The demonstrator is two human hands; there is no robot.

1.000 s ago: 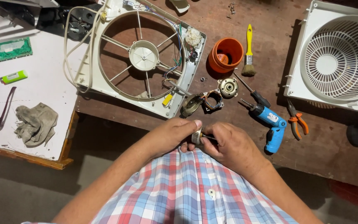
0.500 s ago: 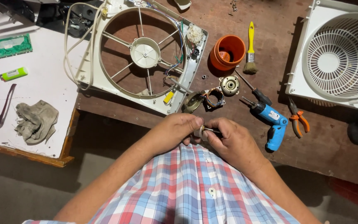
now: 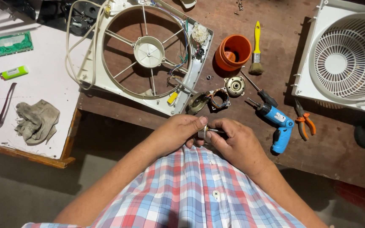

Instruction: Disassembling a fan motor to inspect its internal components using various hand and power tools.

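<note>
Both hands' fingers hide most of the small metal part (image 3: 202, 132); fan grille (image 3: 347, 59) cut off right.

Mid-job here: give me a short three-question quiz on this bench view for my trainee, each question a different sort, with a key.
1. True or false: both hands grip the same small metal part.
2. Which tool lies nearest the right hand? A) yellow-handled brush B) blue cordless screwdriver C) orange-handled pliers
3. Fill in: the orange cup stands directly left of the ____.

Key
1. True: left hand and right hand meet on the small metal part, above the checked shirt.
2. B: the blue cordless screwdriver lies just beside that hand; the orange-handled pliers and yellow-handled brush are farther.
3. Brush: the orange cup sits beside it on the brown table.
</note>
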